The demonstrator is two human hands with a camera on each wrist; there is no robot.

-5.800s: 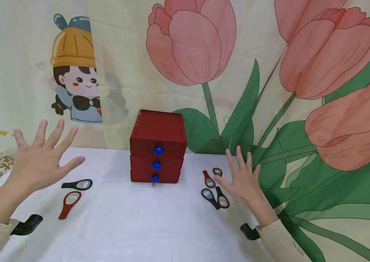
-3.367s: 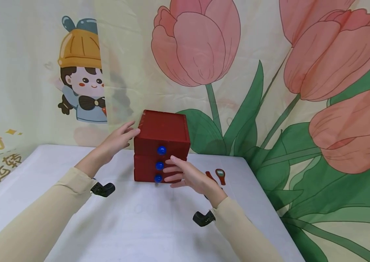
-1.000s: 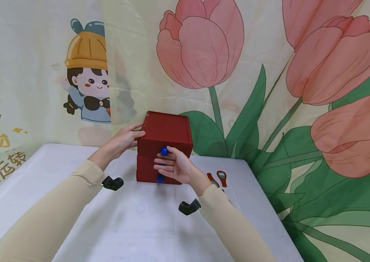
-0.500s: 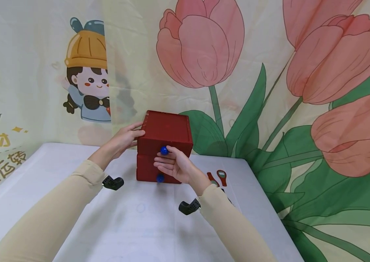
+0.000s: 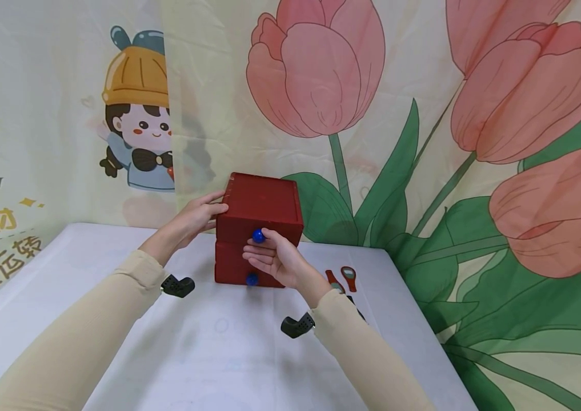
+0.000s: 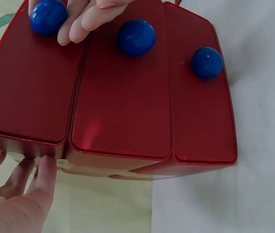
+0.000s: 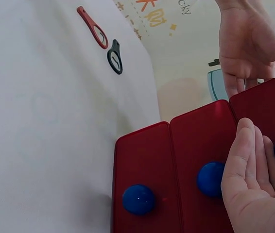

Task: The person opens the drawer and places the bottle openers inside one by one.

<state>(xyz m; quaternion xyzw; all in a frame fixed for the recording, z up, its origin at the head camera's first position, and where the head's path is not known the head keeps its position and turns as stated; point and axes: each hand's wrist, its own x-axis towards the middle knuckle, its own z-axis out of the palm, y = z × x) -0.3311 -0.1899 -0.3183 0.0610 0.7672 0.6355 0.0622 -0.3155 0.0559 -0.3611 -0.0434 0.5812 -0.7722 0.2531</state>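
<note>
A dark red three-drawer box (image 5: 259,200) stands at the back of the table, each drawer front bearing a round blue knob. My right hand (image 5: 277,260) pinches the top knob (image 5: 257,236) between thumb and fingers. In the left wrist view that knob (image 6: 48,17) sits between the fingertips. The right hand hides the middle knob in the head view, though this knob (image 7: 211,179) shows in the right wrist view. My left hand (image 5: 193,221) rests against the box's left side, its fingers fairly straight and its thumb at the upper edge. All drawers look closed.
Right of the box lie red, oval-headed handled tools (image 5: 349,278), partly behind my right forearm. A red one (image 7: 94,29) and a black one (image 7: 114,57) lie on the white tablecloth to the left. A printed tulip backdrop (image 5: 316,80) hangs close behind the box.
Both hands were spread apart above the table, then came in to the box. The left settled on its side and the right took hold of the top knob. The last second shows hardly any movement.
</note>
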